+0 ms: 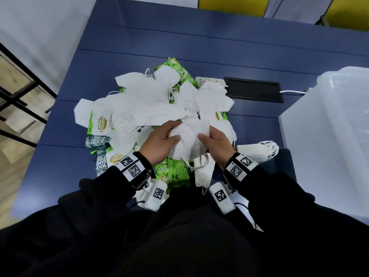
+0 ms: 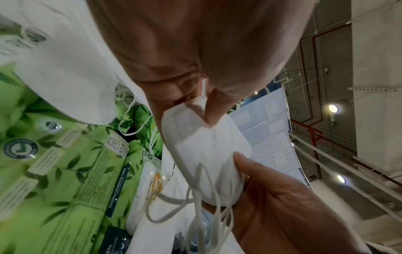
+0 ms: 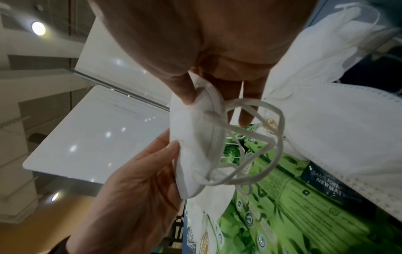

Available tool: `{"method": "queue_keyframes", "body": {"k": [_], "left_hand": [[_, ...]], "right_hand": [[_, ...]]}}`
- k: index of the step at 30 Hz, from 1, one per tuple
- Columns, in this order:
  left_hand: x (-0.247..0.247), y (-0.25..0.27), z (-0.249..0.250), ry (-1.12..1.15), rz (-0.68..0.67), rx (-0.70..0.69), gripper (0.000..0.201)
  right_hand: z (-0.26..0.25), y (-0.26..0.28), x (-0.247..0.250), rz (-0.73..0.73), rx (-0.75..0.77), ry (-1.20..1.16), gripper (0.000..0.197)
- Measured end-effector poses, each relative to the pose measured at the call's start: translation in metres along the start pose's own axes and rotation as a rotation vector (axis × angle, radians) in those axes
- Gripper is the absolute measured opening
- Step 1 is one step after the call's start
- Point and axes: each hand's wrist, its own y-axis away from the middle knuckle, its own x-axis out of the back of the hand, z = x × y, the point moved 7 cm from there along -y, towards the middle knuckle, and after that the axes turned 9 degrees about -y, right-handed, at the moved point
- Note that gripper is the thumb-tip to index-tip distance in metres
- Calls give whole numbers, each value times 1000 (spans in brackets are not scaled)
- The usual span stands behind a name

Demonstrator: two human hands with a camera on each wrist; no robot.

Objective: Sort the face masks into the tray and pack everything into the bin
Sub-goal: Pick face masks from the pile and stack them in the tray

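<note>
A folded white face mask is held just above the pile by both hands. My left hand pinches its left side with thumb on top, and my right hand pinches its right side. In the left wrist view the mask hangs between my thumb and fingers, ear loops dangling. The right wrist view shows the same mask with its loops hanging free. Several loose white masks lie heaped on the blue table. A neat stack of masks rests on a dark tray at the right.
Green wipe packs lie under and among the masks. A translucent white bin stands at the right edge. Behind the pile are a white power strip and a black cable hatch. A black metal frame stands left of the table.
</note>
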Motion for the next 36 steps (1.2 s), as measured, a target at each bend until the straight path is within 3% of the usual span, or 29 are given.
{"method": "queue_keyframes", "body": {"k": [3, 6, 11, 13, 15, 17, 20, 22, 25, 30, 36], "left_hand": [[7, 10, 0, 35, 55, 13, 21], [12, 26, -7, 160, 141, 58, 20], [6, 53, -23, 239, 171, 181, 14], [10, 64, -35, 171, 215, 218, 14], [16, 77, -52, -55, 246, 225, 12], [11, 87, -71, -295, 154, 243, 11], [-16, 97, -101, -660, -162, 270, 13], [-29, 99, -114, -924, -281, 248, 33], [-50, 102, -124, -1191, -352, 165, 63], [-66, 107, -131, -1358, -413, -16, 94], [-69, 111, -118, -1480, -504, -173, 57]], "right_hand": [[-1, 4, -9, -67, -2, -22, 29], [3, 9, -18, -162, 6, 16, 34], [20, 18, -9, -129, -47, 37, 23], [30, 20, 2, -103, -68, 34, 21], [40, 24, 14, -73, -92, 58, 23], [46, 29, 23, -62, -105, 66, 24], [51, 36, 33, -69, -114, 75, 24], [52, 40, 39, -61, -122, 86, 23], [53, 45, 46, -61, -120, 111, 28], [54, 49, 56, -67, -115, 110, 20], [56, 54, 62, -67, -163, 100, 21]]}}
